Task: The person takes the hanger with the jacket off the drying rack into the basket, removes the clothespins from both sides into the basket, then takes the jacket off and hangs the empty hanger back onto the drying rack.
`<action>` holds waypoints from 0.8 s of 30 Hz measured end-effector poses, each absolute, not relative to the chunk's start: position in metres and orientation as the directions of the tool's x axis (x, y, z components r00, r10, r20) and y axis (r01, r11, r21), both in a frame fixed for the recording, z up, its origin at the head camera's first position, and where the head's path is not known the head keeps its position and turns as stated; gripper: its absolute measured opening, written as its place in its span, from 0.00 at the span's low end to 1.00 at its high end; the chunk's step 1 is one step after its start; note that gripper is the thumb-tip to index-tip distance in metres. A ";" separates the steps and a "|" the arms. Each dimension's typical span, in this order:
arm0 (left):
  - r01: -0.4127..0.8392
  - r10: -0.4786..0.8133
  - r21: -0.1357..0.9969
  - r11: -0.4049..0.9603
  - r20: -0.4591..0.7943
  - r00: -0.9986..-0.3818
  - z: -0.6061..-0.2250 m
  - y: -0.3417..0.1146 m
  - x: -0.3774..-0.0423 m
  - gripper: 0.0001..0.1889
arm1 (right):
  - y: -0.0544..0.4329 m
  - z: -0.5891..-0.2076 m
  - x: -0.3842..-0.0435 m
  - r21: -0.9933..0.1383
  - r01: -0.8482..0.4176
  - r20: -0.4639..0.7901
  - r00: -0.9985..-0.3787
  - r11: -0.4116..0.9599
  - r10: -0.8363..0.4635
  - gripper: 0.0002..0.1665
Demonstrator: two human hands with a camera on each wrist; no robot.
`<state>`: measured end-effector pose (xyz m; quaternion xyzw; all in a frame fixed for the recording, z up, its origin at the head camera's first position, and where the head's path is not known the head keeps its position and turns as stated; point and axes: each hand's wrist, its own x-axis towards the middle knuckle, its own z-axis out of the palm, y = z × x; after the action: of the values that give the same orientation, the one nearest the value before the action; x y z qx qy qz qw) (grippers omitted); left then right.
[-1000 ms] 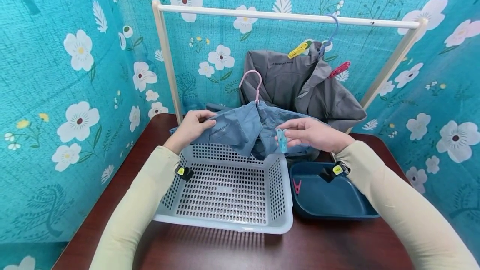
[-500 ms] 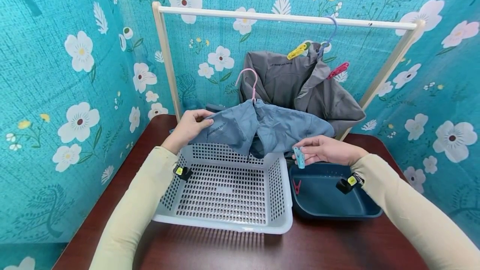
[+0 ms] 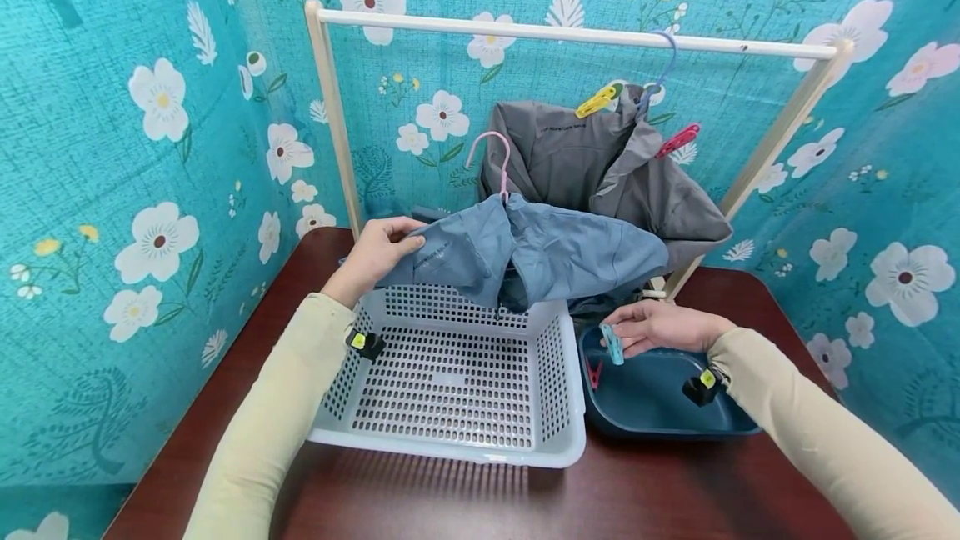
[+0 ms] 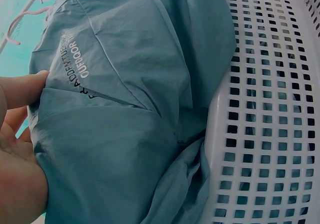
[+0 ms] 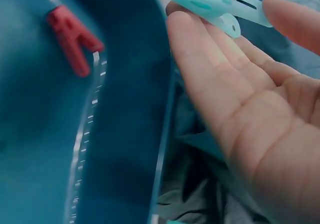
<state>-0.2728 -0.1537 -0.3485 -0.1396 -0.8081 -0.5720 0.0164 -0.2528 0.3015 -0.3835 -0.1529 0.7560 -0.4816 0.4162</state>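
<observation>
Just now, main change: the right hand [image 3: 660, 327] has gone from the front of the blue jacket [image 3: 577, 250] to the far left corner of the dark blue tub [image 3: 652, 394], taking the teal clip [image 3: 612, 344] with it. Right wrist view: clip pinched between thumb and fingertips, not released.

Left hand [image 3: 372, 259]: little change. It grasps the blue jacket near the printed lettering, thumb in front; remaining fingertips largely hidden behind cloth.

Position of jacket: spread above the far edge of the pale basket [image 3: 487, 452], which stands left of the tub on the worktop [image 3: 420, 498]. Pink hanger [image 3: 506, 165] rises from the collar, shifted slightly left; hook not on the rack bar [image 3: 487, 27]. Jacket half toward the right hand now uncovered; no clip seen on it.

Also noted: red clip [image 3: 594, 374] against the tub's left wall.

Reading (judgement): clip taken off or kept back from the jacket, so pegging appears unfinished. Position over the tub would suit setting the clip down; intent not certain. Jacket appears to depend partly on the left hand's grasp.
</observation>
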 end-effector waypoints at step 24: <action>0.239 0.214 0.929 0.282 0.181 -0.960 -0.337 -0.151 -0.266 0.12 | 0.312 -0.445 -0.263 -0.748 0.297 -0.633 -0.589 0.593 -0.503 0.19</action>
<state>-0.2659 -0.1511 -0.3373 -0.1414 -0.8007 -0.5821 0.0105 -0.2626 0.3125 -0.4448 -0.0669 0.7717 -0.4459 0.4484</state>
